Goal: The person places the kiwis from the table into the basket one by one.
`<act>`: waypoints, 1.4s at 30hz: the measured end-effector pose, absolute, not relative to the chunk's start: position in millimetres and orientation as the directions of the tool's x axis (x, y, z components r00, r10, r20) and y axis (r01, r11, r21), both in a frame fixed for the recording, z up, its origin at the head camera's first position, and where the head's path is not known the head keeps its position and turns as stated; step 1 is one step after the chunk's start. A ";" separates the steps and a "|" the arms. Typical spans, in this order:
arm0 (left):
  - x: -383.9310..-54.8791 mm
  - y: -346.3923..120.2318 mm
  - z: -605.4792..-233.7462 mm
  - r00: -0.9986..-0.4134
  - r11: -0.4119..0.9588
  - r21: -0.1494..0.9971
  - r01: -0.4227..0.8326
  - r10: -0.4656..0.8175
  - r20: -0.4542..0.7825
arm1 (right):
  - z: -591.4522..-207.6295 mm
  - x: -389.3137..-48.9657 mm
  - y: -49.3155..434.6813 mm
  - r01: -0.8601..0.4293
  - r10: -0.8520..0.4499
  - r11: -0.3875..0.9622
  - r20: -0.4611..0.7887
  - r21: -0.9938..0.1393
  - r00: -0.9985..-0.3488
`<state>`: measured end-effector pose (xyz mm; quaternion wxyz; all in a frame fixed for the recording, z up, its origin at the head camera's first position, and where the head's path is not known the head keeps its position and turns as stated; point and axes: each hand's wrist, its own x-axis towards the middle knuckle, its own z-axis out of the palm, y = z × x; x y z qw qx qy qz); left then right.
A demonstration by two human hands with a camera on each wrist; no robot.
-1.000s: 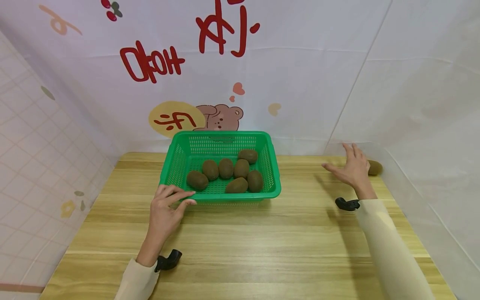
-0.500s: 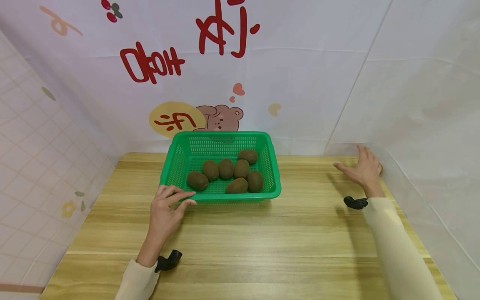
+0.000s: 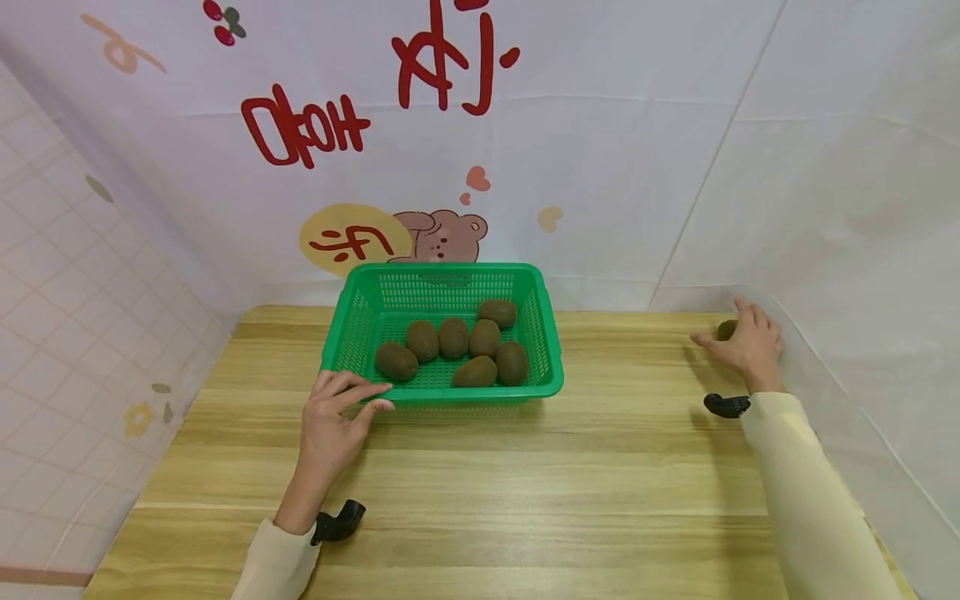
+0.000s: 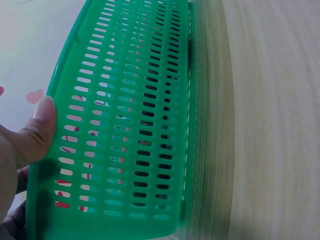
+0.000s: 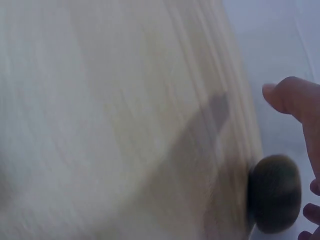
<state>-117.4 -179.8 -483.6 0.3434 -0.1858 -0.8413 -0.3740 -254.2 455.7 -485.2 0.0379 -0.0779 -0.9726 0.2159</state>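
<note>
At the near left corner of the green plastic basket [image 3: 450, 393], my left hand [image 3: 332, 422] grips the rim, its thumb [image 4: 46, 112] on the outside wall in the left wrist view. Several brown kiwis [image 3: 453, 338] lie inside the basket. On the far right, my right hand [image 3: 756, 348] spreads over a single kiwi [image 3: 726, 330], which shows between thumb and fingers. The right wrist view has this kiwi [image 5: 276, 195] on the table by the wall, the thumb [image 5: 292, 97] apart from it and the fingertips close to its other side.
The wood-grain table [image 3: 540, 500] runs under everything. A white printed sheet [image 3: 600, 167] rises behind the basket, and another pale sheet [image 3: 862, 275] stands close beside the right hand. Black wrist devices [image 3: 726, 406] are on both wrists.
My right hand has moved right, past the lone kiwi, which was on its right side, then mostly hidden, and now shows between thumb and fingers. The left hand and basket stay still.
</note>
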 end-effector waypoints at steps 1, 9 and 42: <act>-117.5 -179.6 -483.6 -0.697 0.649 0.505 0.569 0.054 0.715 | -486.5 -254.1 457.7 0.138 0.169 0.895 0.037 -0.425 -0.985; -118.2 -179.8 -485.8 -0.702 0.656 0.506 0.560 0.051 0.710 | -491.3 -251.5 469.5 0.145 0.173 0.907 0.036 -0.395 -0.984; -117.0 -181.4 -484.4 -0.703 0.666 0.494 0.560 0.066 0.708 | -495.2 -244.7 468.7 0.109 0.177 0.884 0.110 -0.455 -0.978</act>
